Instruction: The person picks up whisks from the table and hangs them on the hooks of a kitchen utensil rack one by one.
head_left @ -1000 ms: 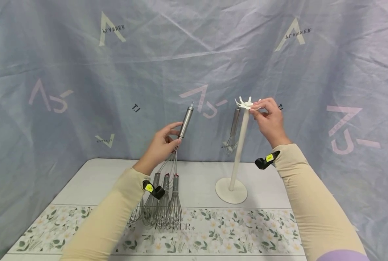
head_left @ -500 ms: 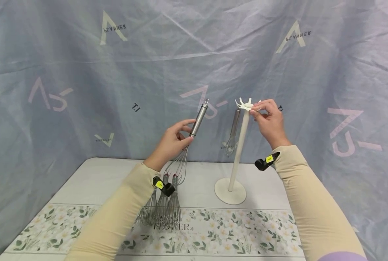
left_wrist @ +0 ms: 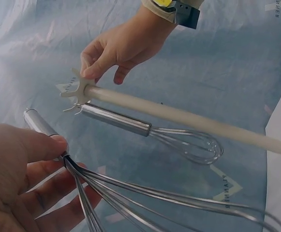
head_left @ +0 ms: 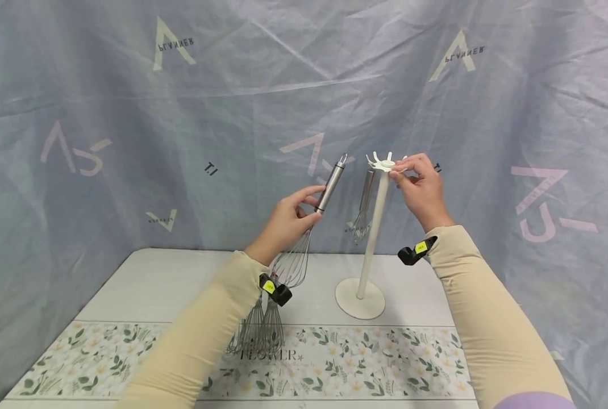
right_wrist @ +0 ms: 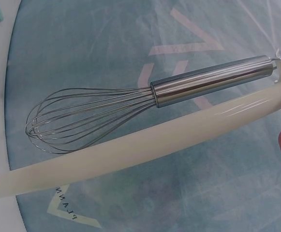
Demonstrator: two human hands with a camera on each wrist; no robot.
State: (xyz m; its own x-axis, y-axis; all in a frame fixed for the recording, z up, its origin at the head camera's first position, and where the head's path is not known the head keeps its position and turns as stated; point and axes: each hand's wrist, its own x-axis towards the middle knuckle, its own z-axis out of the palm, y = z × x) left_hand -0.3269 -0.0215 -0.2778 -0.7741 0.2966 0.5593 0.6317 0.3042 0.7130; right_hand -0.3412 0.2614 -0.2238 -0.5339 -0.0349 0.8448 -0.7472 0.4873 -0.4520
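My left hand [head_left: 290,222] pinches a steel whisk [head_left: 331,186] low on its handle, between thumb and fingers. The whisk leans right, with its hanging loop at the top and its wires spreading below the hand. To its right rises a white utensil stand [head_left: 373,241] with a ring of hooks [head_left: 383,164] on top. My right hand [head_left: 421,187] pinches that hook ring at its right side. A smaller whisk [right_wrist: 213,81] hangs by its loop from a left hook, alongside the pole. The held whisk's loop is left of the hooks, apart from them.
Several more whisks [head_left: 271,326] lie side by side on the table, partly hidden under my left forearm. The table [head_left: 411,289] is white with a floral printed strip [head_left: 380,363]. A grey-blue printed cloth [head_left: 253,102] hangs close behind and around it.
My left hand has carried the whisk rightward, closer to the hook ring, tilting it a little more to the right. The right hand, the stand and the hanging whisk have stayed put.
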